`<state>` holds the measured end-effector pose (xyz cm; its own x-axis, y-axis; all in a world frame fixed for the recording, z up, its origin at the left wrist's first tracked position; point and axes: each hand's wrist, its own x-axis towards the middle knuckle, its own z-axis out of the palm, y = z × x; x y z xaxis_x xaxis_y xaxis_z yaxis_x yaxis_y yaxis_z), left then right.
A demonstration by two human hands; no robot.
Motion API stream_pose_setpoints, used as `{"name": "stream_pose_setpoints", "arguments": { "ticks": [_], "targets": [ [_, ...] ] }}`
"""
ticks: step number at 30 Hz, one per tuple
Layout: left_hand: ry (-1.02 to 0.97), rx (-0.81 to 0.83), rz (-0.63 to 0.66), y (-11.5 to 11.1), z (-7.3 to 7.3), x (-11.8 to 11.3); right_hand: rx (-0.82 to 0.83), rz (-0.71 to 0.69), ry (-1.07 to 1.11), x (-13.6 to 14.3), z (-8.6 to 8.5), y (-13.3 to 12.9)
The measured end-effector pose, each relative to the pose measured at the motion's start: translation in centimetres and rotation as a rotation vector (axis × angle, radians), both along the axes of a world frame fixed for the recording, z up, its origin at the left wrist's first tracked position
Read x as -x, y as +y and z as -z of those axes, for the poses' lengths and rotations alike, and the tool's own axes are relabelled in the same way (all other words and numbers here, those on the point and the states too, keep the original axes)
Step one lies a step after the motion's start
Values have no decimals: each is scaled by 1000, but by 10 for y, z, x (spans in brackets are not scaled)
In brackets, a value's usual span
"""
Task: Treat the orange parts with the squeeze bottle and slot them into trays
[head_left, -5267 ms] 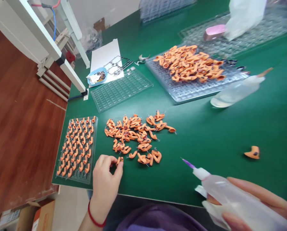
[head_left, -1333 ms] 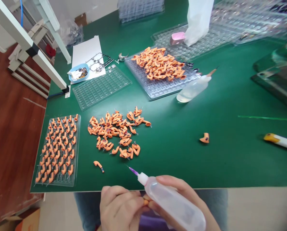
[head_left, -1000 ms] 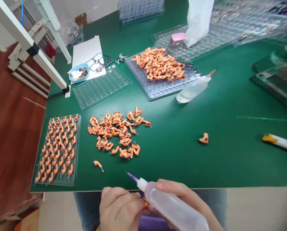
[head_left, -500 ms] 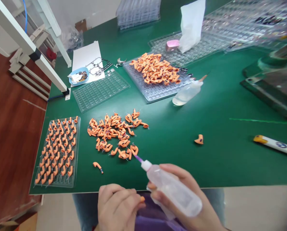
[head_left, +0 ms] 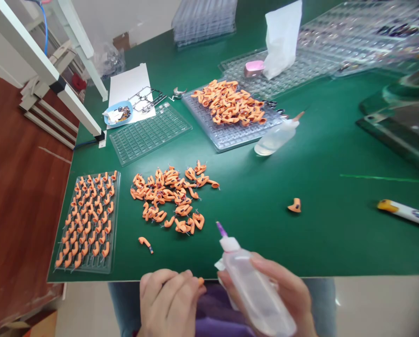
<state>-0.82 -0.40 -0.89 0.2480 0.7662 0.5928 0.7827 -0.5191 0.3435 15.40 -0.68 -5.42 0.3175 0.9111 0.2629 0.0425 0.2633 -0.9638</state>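
My right hand is closed around a translucent squeeze bottle with a purple nozzle tip that points up and away over the table edge. A bit of white tissue shows by its fingers. My left hand is closed near the table's front edge, pinching a small orange plastic part, mostly hidden by the fingers. Ahead of the hands lies a loose pile of curved orange parts with thin wires sticking out. One single curved orange part rests apart, nearer the left hand.
A clear tray at left holds rows of orange parts. More orange parts are heaped on stacked trays behind. A second bottle leans there. An orange piece and a white-yellow marker-like tool lie to the right.
The squeeze bottle has moved slightly right, its nozzle now steeper and away from the orange pile. My left hand keeps its pinch, shifted very slightly left.
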Motion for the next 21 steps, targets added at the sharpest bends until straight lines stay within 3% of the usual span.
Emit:
{"name": "stream_pose_setpoints", "arguments": {
  "ticks": [3,8,13,18,21],
  "targets": [
    [0,-36,-14,1,-2,1,-21,44,-11,-7,-8,11],
    [-5,-67,-8,4,-7,1,86,-104,64,-5,-17,16],
    [-97,-32,24,5,-6,0,158,-266,136,1,-11,6],
    [-249,88,89,2,-5,-2,207,-326,181,-2,-4,-3],
    [-289,156,94,-4,-6,8,226,-322,227,-8,5,-4]
  ]
}}
